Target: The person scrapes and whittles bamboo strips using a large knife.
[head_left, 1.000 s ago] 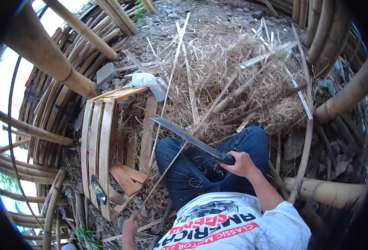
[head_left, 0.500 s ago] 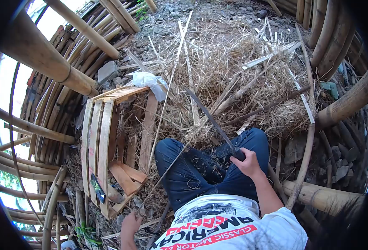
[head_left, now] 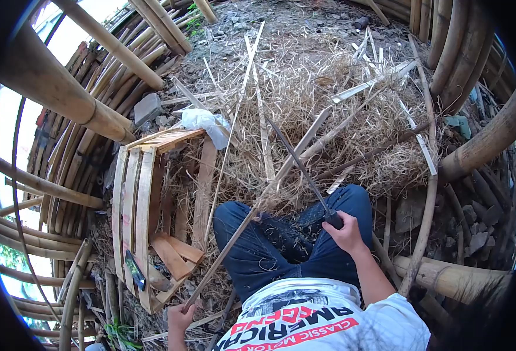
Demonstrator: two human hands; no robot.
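My left hand [head_left: 180, 317], low on the left, is closed around the near end of a long bamboo strip [head_left: 228, 245]. The strip slants up and away past my left knee, with frayed shavings about its middle. In my right hand [head_left: 349, 233], above my right thigh, is the dark handle of a long-bladed knife [head_left: 297, 162]. Its narrow blade points forward and left, crossing close to the strip in this view. Curled bits of shaving cling to my dark trousers [head_left: 251, 248].
A wooden crate [head_left: 134, 205] stands on the left with a phone [head_left: 135, 271] on its slats and a plastic bag [head_left: 205, 124] at its far end. Ahead spreads a heap of bamboo shavings [head_left: 351, 126]. Thick bamboo poles [head_left: 480, 153] rise on both sides.
The bamboo strip has turned to show a broader face and shifted forward and left. The knife's blade has swung slightly, its tip a little to the right. The view has shifted slightly.
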